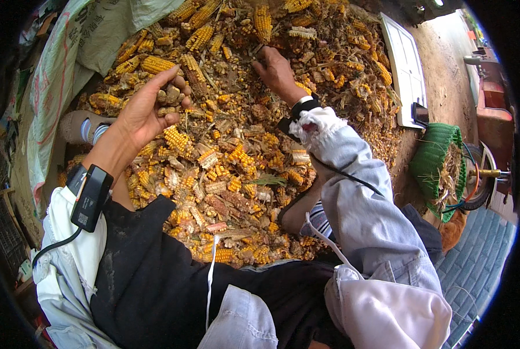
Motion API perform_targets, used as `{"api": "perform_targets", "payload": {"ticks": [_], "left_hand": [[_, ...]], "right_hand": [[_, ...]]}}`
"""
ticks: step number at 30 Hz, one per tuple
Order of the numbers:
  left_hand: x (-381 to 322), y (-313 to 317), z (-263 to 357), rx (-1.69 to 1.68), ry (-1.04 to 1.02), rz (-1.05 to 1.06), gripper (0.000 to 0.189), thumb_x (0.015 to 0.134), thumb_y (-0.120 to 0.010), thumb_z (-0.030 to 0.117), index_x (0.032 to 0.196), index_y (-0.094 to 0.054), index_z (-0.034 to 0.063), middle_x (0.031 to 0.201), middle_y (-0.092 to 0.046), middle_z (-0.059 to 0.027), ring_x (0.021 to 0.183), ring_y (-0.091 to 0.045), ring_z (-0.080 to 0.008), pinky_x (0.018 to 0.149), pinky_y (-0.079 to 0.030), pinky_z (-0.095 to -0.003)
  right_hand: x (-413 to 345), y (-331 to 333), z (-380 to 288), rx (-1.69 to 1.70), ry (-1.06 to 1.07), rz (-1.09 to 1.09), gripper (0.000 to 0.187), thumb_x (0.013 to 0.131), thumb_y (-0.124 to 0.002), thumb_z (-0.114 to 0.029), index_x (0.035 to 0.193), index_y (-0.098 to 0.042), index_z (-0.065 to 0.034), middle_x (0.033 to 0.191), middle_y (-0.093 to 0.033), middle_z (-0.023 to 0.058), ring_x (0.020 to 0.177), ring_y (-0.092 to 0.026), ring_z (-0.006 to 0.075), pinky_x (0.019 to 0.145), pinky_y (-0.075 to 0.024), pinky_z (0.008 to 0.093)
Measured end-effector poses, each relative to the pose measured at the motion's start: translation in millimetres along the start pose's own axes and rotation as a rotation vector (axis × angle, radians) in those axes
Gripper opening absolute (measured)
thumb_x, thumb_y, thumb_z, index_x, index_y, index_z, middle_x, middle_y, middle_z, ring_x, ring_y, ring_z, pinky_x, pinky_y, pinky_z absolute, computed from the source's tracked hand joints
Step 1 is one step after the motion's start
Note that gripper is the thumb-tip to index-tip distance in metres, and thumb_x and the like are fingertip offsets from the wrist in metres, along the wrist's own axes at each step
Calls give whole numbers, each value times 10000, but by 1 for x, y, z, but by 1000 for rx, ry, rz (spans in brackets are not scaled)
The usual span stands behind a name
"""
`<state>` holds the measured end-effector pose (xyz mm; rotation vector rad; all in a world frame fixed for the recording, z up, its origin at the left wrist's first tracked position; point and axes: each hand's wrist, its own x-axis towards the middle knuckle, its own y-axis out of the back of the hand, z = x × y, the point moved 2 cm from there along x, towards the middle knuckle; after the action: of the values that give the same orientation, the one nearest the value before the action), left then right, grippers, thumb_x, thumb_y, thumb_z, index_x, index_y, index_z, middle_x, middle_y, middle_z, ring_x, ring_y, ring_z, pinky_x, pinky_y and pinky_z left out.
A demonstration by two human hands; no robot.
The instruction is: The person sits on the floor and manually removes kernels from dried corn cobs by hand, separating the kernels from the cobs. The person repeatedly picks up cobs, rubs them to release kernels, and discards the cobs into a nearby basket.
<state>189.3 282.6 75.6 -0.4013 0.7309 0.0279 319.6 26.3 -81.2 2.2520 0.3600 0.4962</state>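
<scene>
A wide heap of broken corn cobs and loose kernels [225,174] lies before me and between my feet. My left hand [151,102], at the heap's left part, is turned palm up with its fingers curled round several brownish lumps [171,95]. Further forward and to the right, my right hand [277,72] reaches down into the heap, just below an upright yellow corn cob [263,22]. Its fingertips touch the debris; whether they grip a piece is hidden.
A white woven sack [55,87] hangs along the left. At the right stand a white framed panel [403,65], a green woven basket [430,161] with dry husks and a red wheeled machine [495,109]. My shoes are at the heap's edges.
</scene>
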Motion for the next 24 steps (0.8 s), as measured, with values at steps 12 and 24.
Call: {"api": "perform_targets", "payload": {"ticks": [12, 24], "left_hand": [[1, 2, -9, 51, 47, 93, 295, 963, -542, 408, 925, -599, 121, 792, -623, -11, 730, -656, -118, 453, -489, -188], [-4, -17, -12, -146, 89, -149, 307, 988, -480, 431, 979, -574, 139, 908, -574, -30, 773, -608, -130, 402, -449, -172]], "right_hand": [[-13, -35, -78, -23, 63, -189, 125, 781, -592, 11, 902, -560, 12, 871, -537, 197, 781, -573, 388, 668, -493, 466], [-13, 56, -147, 206, 309, 199, 291, 801, -725, -251, 1027, -641, -88, 880, -601, 125, 837, -577, 282, 713, -463, 380]]}}
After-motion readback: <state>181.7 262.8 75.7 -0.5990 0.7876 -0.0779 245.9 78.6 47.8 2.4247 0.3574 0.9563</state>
